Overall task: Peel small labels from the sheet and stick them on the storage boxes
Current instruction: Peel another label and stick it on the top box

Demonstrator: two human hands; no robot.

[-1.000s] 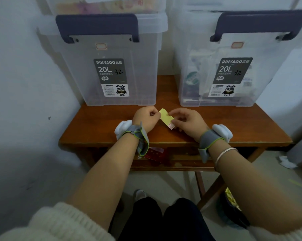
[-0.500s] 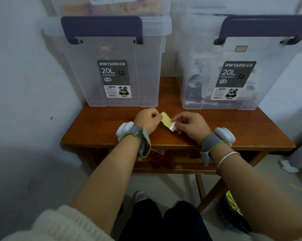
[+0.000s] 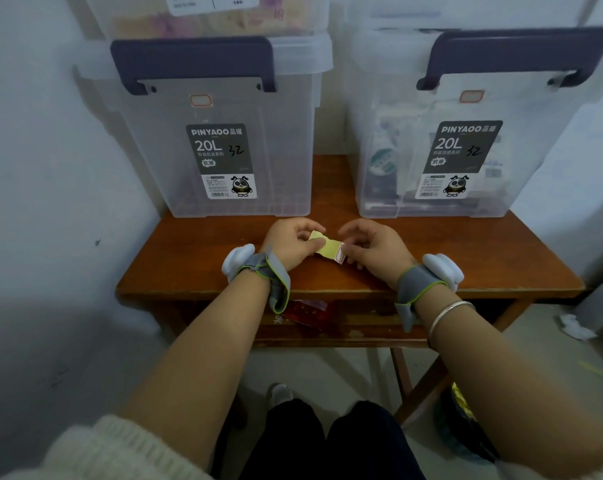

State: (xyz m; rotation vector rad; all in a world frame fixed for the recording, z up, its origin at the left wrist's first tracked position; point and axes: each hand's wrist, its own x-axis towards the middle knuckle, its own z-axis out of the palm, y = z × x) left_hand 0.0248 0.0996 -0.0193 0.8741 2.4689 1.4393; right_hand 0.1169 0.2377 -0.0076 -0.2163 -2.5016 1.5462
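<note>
Wooden table (image 3: 203, 258) against the wall.
Two clear storage boxes stand along its far edge: left box (image 3: 224, 140) near the far-left corner, right box (image 3: 466, 143) near the far-right.

A home storage corner: stacked plastic storage boxes (image 3: 220, 133) on a wooden table (image 3: 196, 268).

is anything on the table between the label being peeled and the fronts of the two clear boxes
Nothing visible. Both hands hold the yellow backing sheet with its red-bordered white label above the wooden table; only bare tabletop lies before the left clear plastic box and the right clear plastic box.
</note>
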